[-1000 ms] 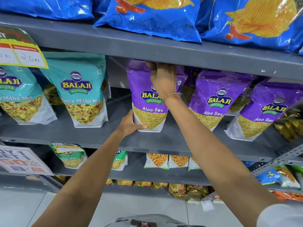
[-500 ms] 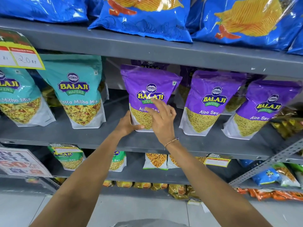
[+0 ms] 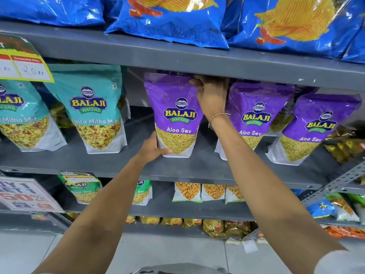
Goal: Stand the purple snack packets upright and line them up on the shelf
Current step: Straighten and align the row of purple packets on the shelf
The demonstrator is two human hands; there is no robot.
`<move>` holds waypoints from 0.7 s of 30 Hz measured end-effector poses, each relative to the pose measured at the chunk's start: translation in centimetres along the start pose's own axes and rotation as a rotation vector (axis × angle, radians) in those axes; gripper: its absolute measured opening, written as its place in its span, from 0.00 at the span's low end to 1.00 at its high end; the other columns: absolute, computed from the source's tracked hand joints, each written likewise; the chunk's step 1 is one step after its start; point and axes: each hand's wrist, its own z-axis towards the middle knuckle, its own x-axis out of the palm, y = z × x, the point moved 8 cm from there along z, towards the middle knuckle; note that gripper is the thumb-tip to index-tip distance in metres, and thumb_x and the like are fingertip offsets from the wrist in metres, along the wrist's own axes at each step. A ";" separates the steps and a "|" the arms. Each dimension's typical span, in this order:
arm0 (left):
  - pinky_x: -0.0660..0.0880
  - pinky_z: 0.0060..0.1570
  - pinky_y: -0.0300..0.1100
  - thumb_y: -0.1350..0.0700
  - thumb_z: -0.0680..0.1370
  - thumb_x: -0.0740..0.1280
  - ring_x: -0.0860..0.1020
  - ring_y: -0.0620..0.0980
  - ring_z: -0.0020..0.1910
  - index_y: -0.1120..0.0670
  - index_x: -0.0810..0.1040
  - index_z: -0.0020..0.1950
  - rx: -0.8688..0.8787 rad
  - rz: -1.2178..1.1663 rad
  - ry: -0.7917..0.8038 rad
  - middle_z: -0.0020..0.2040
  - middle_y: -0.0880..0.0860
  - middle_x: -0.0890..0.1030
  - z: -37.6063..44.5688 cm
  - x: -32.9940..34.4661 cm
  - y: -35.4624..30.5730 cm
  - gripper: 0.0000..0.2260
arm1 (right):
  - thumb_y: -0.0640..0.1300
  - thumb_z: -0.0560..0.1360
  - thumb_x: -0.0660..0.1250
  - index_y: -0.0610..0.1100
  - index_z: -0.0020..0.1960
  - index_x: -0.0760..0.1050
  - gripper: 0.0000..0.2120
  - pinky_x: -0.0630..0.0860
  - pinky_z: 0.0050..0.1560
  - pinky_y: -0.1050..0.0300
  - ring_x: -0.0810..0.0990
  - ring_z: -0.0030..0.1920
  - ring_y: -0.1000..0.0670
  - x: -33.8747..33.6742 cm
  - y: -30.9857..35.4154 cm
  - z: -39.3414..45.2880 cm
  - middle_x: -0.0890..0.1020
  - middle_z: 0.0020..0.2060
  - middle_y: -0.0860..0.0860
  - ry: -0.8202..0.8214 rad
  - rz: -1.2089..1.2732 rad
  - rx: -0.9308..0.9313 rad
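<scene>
Both hands [image 3: 212, 95] grip purple "Balaji Aloo Sev" packet [image 3: 175, 115].

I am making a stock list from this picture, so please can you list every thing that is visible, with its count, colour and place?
Aloo Sev packets: three in front, purple, middle shelf, centre to right; more partly hidden behind.
Khatta Mitha Mix packets: two, teal, middle shelf, left.
Chip bags: several, blue, top shelf.
Price tag: one, yellow and white, hanging from the top shelf edge, left.
Offer sign: one, white and red, lower left.
Small packets: several, green and white, lower shelf.
Shelves: grey metal.
Left hand: at the bottom left corner of the leftmost purple packet.
Right hand: at that packet's top right corner; bracelet on the wrist.
</scene>
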 end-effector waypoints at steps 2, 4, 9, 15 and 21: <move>0.71 0.56 0.41 0.49 0.66 0.78 0.75 0.48 0.59 0.51 0.64 0.69 -0.001 0.013 -0.012 0.64 0.51 0.77 0.0 -0.1 0.2 0.37 | 0.42 0.76 0.59 0.49 0.56 0.80 0.14 0.61 0.66 0.49 0.76 0.60 0.40 -0.1 0.2 0.0 0.83 0.56 0.47 -0.012 0.042 0.004; 0.71 0.56 0.41 0.49 0.66 0.78 0.75 0.49 0.60 0.52 0.65 0.68 -0.007 0.018 -0.025 0.64 0.51 0.77 0.0 -0.1 0.5 0.36 | 0.46 0.77 0.58 0.50 0.57 0.80 0.14 0.59 0.66 0.51 0.76 0.61 0.42 0.1 0.0 -0.2 0.83 0.57 0.48 0.008 0.055 0.016; 0.73 0.63 0.48 0.50 0.65 0.79 0.76 0.52 0.62 0.51 0.67 0.65 -0.034 -0.050 -0.016 0.62 0.50 0.78 0.1 0.2 1.5 0.33 | 0.44 0.74 0.65 0.46 0.50 0.80 0.07 0.60 0.57 0.52 0.78 0.52 0.43 -2.1 -0.2 -3.8 0.83 0.48 0.43 -0.320 0.145 -0.015; 0.71 0.65 0.54 0.49 0.64 0.79 0.75 0.53 0.64 0.51 0.66 0.67 -0.059 -0.044 0.019 0.66 0.52 0.76 0.4 0.3 1.7 0.36 | 0.37 0.79 0.61 0.37 0.50 0.75 0.06 0.76 0.47 0.46 0.76 0.43 0.45 5.1 -5.4 -14.3 0.78 0.45 0.39 -0.131 0.601 0.432; 0.72 0.63 0.47 0.48 0.65 0.78 0.75 0.51 0.63 0.50 0.66 0.66 -0.055 -0.015 0.009 0.65 0.50 0.76 0.4 0.2 1.6 0.35 | 0.40 0.78 0.64 0.37 0.57 0.77 0.11 0.71 0.39 0.78 0.79 0.49 0.49 8.4 -6.8 -13.8 0.82 0.53 0.42 0.044 0.768 0.599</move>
